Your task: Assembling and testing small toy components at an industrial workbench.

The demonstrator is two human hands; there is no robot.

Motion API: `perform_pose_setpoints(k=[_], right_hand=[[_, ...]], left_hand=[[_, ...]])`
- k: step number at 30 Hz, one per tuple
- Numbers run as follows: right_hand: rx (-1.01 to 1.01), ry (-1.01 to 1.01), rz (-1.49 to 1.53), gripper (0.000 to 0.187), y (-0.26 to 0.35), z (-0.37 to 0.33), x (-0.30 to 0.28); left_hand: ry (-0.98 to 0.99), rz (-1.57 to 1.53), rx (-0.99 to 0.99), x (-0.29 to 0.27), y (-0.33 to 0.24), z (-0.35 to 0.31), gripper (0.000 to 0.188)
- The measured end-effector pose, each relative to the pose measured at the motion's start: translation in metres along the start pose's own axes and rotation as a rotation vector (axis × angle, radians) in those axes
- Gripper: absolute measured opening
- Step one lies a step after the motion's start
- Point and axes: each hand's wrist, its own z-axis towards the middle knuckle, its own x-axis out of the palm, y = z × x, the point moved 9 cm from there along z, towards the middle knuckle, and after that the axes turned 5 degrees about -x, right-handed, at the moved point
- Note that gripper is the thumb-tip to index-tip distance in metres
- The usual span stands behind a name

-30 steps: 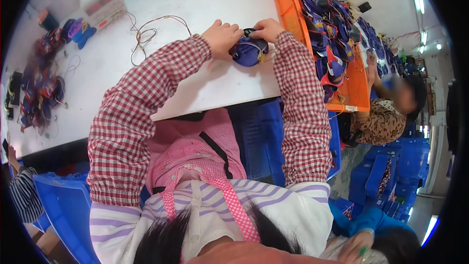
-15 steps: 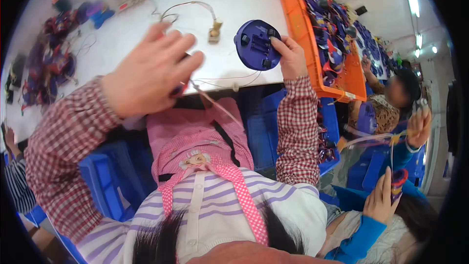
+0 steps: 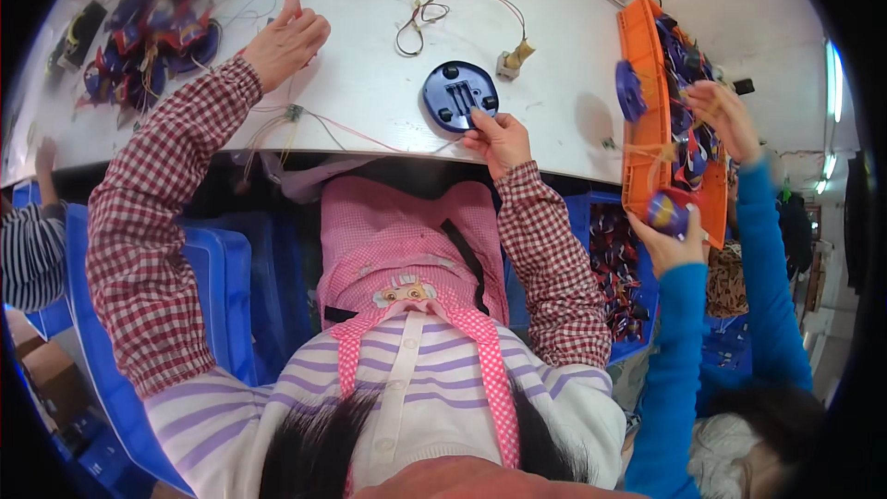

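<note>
One blue round disc (image 3: 460, 95) under right hand (image 3: 499, 138); left hand (image 3: 282, 40) empty.

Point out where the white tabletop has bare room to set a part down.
Bare patches: between the left hand and the round dark-blue plastic base; between that base and the orange plastic tray. Crowded: the heap of blue parts far left.

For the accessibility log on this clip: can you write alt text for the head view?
A person in checked sleeves sits at a white table, right hand pinching the edge of a round dark blue disc, left hand reaching toward a pile of blue parts. At right, a co-worker in blue sleeves handles pieces at an orange tray.
</note>
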Motion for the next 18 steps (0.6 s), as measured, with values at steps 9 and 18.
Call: perform_pose_setpoints(k=[9,18], right_hand=[[-0.314,-0.043,-0.744,0.047,0.074,0.016,-0.029],[-1.013,-0.101,-1.184,0.038,0.134,0.076,0.008]], left_hand=[[-0.054,-0.169,-0.009,0.017,0.010,-0.006,0.044],[0.371,-1.179,-0.473,-0.006,-0.075,0.073,0.038]])
